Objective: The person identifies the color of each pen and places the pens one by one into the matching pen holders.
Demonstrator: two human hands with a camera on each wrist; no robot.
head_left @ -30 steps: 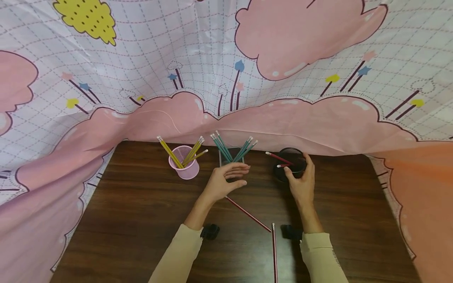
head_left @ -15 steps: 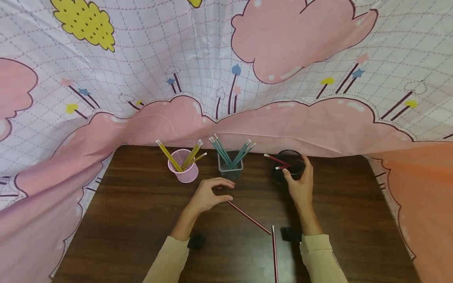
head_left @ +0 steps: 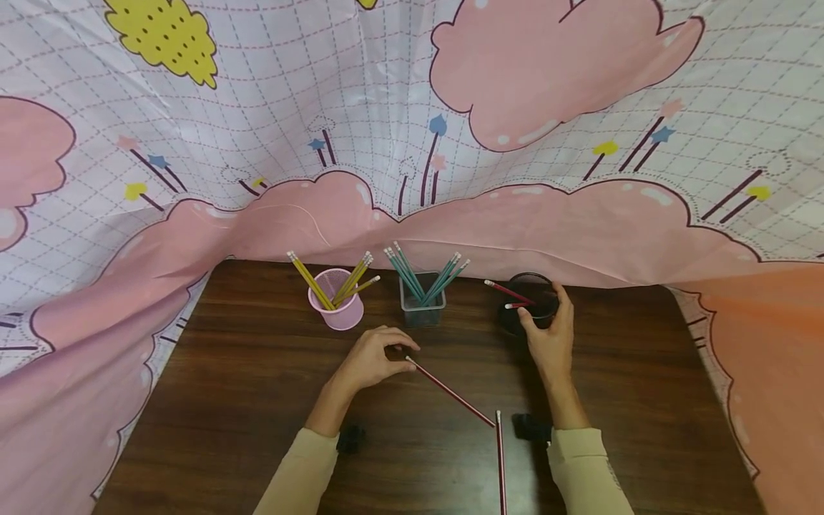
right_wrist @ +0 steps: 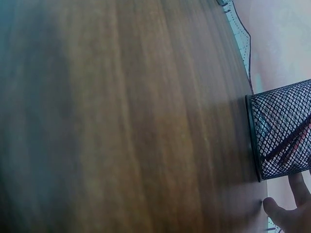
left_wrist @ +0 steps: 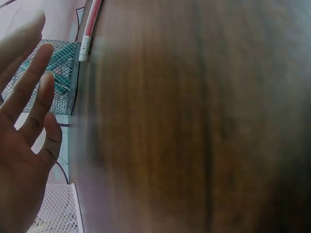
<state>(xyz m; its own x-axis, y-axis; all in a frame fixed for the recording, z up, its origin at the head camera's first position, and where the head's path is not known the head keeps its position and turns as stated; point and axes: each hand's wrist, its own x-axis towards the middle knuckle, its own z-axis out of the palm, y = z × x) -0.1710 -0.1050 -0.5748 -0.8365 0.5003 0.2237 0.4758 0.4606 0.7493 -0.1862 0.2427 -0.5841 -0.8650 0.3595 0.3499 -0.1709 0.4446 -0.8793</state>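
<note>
My left hand [head_left: 375,357] hovers over the table, thumb and fingers apart. It is close to the eraser end of a red pencil [head_left: 450,391] lying slantwise; in the left wrist view, this pencil [left_wrist: 90,29] is clear of the fingers. A second red pencil [head_left: 501,465] points toward the front edge, its eraser end by the first one's tip. My right hand [head_left: 552,340] holds the black mesh pencil cup [head_left: 543,297] at its right side, thumb in front and fingers behind. Red pencils [head_left: 508,291] lean inside that cup, also visible through its mesh [right_wrist: 282,131].
A pink mesh cup [head_left: 347,315] with several yellow pencils stands at the back left. Between the cups is a dark square mesh holder [head_left: 421,317] with several teal pencils. A patterned curtain [head_left: 412,229] hangs behind the table [head_left: 257,400].
My left hand has come away from the square holder, moving left and toward me to the lying pencil's eraser end. My right hand and the black cup stay in place.
</note>
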